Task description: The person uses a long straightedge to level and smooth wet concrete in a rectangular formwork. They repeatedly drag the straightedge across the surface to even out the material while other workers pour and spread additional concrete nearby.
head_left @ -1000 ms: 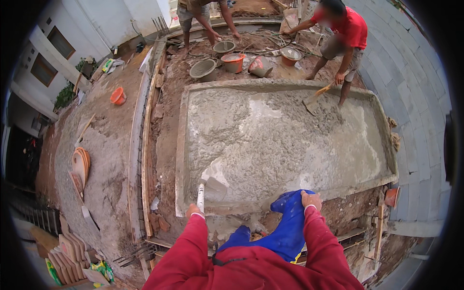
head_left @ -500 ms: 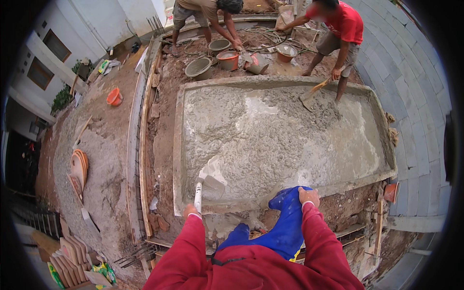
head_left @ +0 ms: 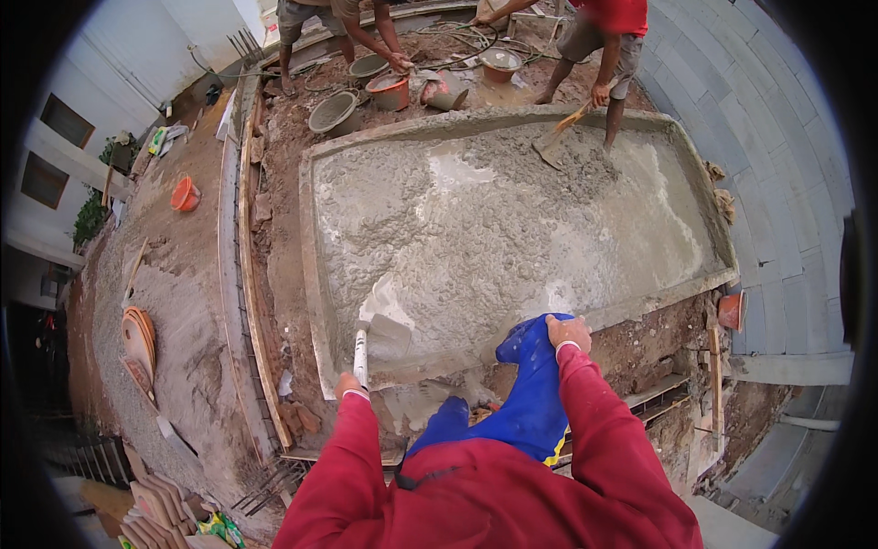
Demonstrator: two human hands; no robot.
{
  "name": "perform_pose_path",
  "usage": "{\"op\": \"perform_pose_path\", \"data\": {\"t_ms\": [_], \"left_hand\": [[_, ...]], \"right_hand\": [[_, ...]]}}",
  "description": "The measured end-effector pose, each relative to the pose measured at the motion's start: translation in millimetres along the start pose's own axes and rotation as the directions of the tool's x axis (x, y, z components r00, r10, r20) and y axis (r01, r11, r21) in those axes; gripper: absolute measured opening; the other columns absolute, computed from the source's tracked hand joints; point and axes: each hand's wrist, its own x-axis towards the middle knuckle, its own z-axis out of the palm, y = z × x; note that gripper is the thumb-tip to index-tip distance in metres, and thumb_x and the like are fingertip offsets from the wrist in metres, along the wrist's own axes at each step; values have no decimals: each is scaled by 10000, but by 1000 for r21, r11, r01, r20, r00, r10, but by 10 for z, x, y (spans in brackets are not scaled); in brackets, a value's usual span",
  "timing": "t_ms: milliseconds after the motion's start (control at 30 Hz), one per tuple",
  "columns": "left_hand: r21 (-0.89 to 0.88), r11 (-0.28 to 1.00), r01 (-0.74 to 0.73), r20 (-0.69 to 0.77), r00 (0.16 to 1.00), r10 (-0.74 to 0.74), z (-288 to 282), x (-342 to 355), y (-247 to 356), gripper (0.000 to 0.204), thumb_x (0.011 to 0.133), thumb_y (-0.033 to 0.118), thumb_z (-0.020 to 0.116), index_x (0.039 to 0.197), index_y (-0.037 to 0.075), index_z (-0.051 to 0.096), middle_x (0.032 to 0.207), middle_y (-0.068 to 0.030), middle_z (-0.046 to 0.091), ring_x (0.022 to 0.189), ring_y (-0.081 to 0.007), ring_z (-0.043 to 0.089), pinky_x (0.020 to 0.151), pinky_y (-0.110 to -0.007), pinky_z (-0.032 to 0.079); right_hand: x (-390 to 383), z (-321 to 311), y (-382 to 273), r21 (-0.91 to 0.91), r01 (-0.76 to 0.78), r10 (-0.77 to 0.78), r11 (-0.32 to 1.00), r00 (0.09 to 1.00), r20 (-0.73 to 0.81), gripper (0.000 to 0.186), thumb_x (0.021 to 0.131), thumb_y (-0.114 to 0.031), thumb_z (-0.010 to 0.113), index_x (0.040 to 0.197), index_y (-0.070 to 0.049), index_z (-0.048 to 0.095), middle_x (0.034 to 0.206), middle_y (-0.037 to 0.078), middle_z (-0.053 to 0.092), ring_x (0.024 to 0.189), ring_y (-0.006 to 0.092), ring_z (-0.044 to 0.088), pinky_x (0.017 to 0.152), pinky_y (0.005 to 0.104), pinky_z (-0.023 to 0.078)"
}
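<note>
My left hand (head_left: 349, 386) is closed round the white handle (head_left: 361, 359) of a hoe-like tool, whose grey blade (head_left: 391, 336) rests in wet concrete near the lower left corner of a shallow trough (head_left: 311, 238). My right hand (head_left: 569, 333) grips the top of my bent, raised knee, in blue trousers (head_left: 530, 393), at the trough's near rim. Lumpy grey mix with paler watery patches covers the trough's bottom.
Beyond the trough, a co-worker in red (head_left: 620, 26) holds a wooden-handled hoe (head_left: 572, 117) in the mix; another (head_left: 357, 27) bends over buckets (head_left: 389, 91). An orange bucket (head_left: 186, 194) and stacked orange pans (head_left: 139, 339) lie left; timber formwork (head_left: 247, 274) borders the trough's left.
The view has shifted, so the trough sits higher and further left. The co-worker at the buckets has bent down, hands lowered to them. My hands keep their holds on the handle and knee.
</note>
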Motion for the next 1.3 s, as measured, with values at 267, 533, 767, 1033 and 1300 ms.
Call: {"op": "perform_pose_path", "data": {"t_ms": [267,533,767,1033,1300], "left_hand": [[-77,997,22,81,997,-15,-22,-299,125,494,884,228,588,1322,14,509,1330,-210,565,1088,-421,623,801,-599,534],[-85,996,-14,58,998,19,30,-379,132,476,871,222,580,1293,6,538,1304,-215,574,1069,-424,625,805,-598,529],[-92,995,34,181,983,-17,-6,-35,104,577,857,247,660,1371,98,446,1366,-168,504,1191,-406,533,889,-615,467],[-103,994,-48,104,993,58,13,-89,-8,482,851,216,561,1256,-44,553,1254,-241,601,1033,-434,644,799,-587,532],[11,989,-146,-9,989,146,-48,520,-30,469,837,213,602,1198,-88,598,1269,-234,611,1028,-395,667,796,-585,541]], "right_hand": [[33,2,42,57,0,-2,998,999,36,825,830,-594,615,1352,38,524,1399,213,541,1308,382,504,1077,455,431],[46,93,58,12,-30,31,999,999,-39,841,815,-616,628,1320,49,533,1330,228,582,1268,371,540,1045,423,461],[28,101,10,21,-7,8,1000,999,-46,825,806,-607,642,1310,38,543,1339,237,569,1262,372,545,1040,425,465],[-4,43,-1,55,-77,79,995,996,-37,818,798,-580,672,1321,31,523,1322,246,577,1249,384,554,1050,433,457],[-13,135,-122,12,27,-26,1000,999,-33,803,826,-576,639,1323,43,522,1317,237,585,1252,380,547,1050,443,452]]}}
